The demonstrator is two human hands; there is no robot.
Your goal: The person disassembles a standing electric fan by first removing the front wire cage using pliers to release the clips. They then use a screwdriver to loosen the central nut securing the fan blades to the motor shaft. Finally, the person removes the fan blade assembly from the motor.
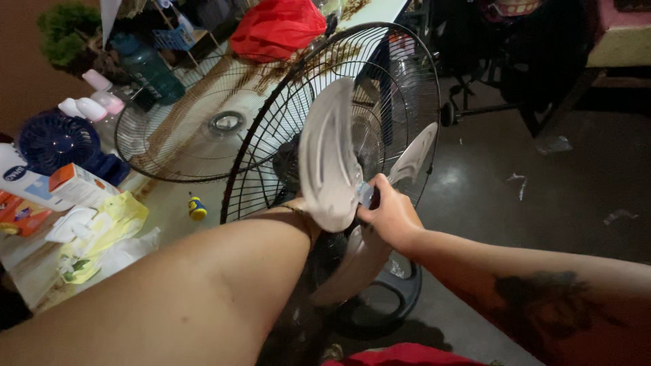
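Dark concrete floor (542,196) under a stand fan, cluttered table (169,203) on the left.

Grey fan blade (330,159) sits at the hub before the rear grille (407,88); the right hand (390,213) is closed around the hub cap, while the left hand (308,210) is hidden behind the blade, grip unclear. Detached front grille (196,129) lies on the table's near edge beside a small blue fan (57,146) and boxes (74,186).

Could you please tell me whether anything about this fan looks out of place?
Yes. The front grille is off, lying flat on the table, so the fan blades stand exposed before the rear grille. The right hand grips the hub; the left hand is hidden behind a blade.
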